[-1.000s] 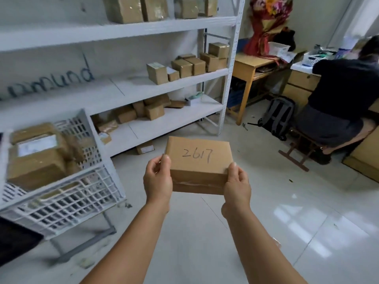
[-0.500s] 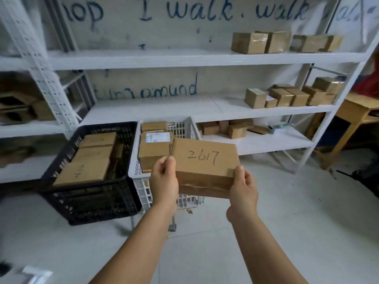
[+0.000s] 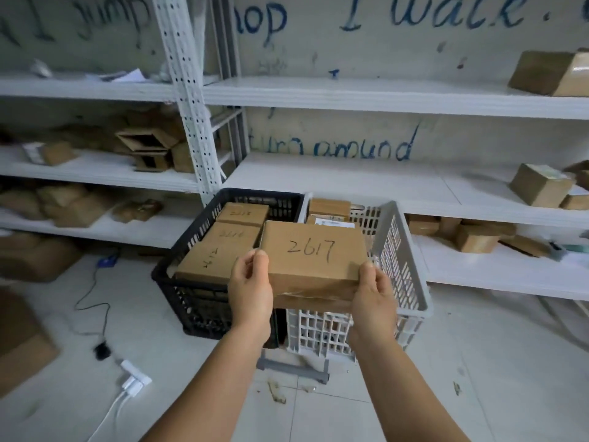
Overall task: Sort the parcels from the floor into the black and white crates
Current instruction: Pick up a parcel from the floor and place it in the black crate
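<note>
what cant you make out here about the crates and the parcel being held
Head view only:
- white crate contents: mostly hidden behind the held parcel.
- Numbers on parcels in the black crate: too faint.
- Fingers of the left hand and right hand: under the parcel.

The pale tiled floor point(image 3: 478, 362) carries a black crate point(image 3: 204, 301) and a white crate point(image 3: 411, 282) side by side, touching, in front of the white shelves point(image 3: 366, 180). A white power strip point(image 3: 135, 379) and a black cable point(image 3: 92, 304) lie on the floor at the left, near brown cartons point(image 3: 22, 339). Small cardboard boxes point(image 3: 538, 185) sit scattered on the shelf boards.
</note>
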The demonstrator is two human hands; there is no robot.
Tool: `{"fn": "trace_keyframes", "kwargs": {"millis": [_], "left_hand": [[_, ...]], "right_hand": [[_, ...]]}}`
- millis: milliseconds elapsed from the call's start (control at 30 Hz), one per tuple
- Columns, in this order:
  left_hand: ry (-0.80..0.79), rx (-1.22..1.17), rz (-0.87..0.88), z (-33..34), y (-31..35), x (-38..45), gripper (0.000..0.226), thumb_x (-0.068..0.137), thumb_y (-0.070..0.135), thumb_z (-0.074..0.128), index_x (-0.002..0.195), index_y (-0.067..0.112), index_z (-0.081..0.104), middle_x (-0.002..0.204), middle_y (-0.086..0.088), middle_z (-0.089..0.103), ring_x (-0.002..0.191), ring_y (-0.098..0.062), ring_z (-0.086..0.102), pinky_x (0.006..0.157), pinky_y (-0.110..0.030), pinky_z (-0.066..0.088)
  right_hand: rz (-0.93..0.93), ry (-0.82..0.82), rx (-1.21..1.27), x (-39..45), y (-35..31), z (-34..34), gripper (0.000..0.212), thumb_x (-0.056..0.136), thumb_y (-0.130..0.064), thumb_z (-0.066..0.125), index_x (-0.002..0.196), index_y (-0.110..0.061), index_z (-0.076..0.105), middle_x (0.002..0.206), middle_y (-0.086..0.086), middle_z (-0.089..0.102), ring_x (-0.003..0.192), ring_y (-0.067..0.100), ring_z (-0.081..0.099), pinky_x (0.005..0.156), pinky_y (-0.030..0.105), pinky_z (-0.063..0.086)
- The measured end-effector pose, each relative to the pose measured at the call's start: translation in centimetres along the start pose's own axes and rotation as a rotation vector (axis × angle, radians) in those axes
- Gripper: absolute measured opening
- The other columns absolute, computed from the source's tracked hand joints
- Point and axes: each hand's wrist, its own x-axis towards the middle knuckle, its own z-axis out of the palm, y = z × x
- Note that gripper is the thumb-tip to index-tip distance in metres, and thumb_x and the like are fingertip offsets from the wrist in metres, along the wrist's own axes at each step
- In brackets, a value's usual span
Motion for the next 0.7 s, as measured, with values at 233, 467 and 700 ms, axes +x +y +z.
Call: {"fn": "trace_keyframes", "kwargs": {"millis": [233,467,700], "left_hand": [[0.072,0.098,0.014,1.9,0.5,7.8,0.028,0.095,0.045,0.046,0.115,0.029,0.056,0.105,0.002,0.060,0.096,-0.017,0.057,0.087,-0.038,0.050],[0.113,0.354,0.090,0.9,1.8,15.5,0.049,0.090,0.059,0.038,0.132,0.037,0.047,0.134,0.000,0.045,0.113,-0.020,0.050,0.096,-0.044,0.045],[0.050,0.524,0.081,-0.4,2.0,23.4,0.028,0.092,0.050,0.043,0.115,0.034,0.047,0.123,-0.003,0.051,0.099,-0.018,0.051,0.073,-0.033,0.042]], "right_hand": [[0.087,-0.099,-0.058,7.1,0.4,6.1,0.029,0.098,-0.040,0.045,0.119,-0.022,0.055,0.100,-0.003,0.058,0.091,0.014,0.055,0.083,0.038,0.050],[0.256,-0.265,-0.160,10.0,2.0,12.7,0.040,0.099,-0.045,0.039,0.135,-0.028,0.045,0.125,0.001,0.049,0.109,0.020,0.046,0.091,0.036,0.038],[0.385,-0.258,-0.180,11.6,5.8,18.5,0.050,0.096,-0.048,0.040,0.144,-0.035,0.033,0.133,0.002,0.045,0.117,0.025,0.044,0.095,0.039,0.037]]}}
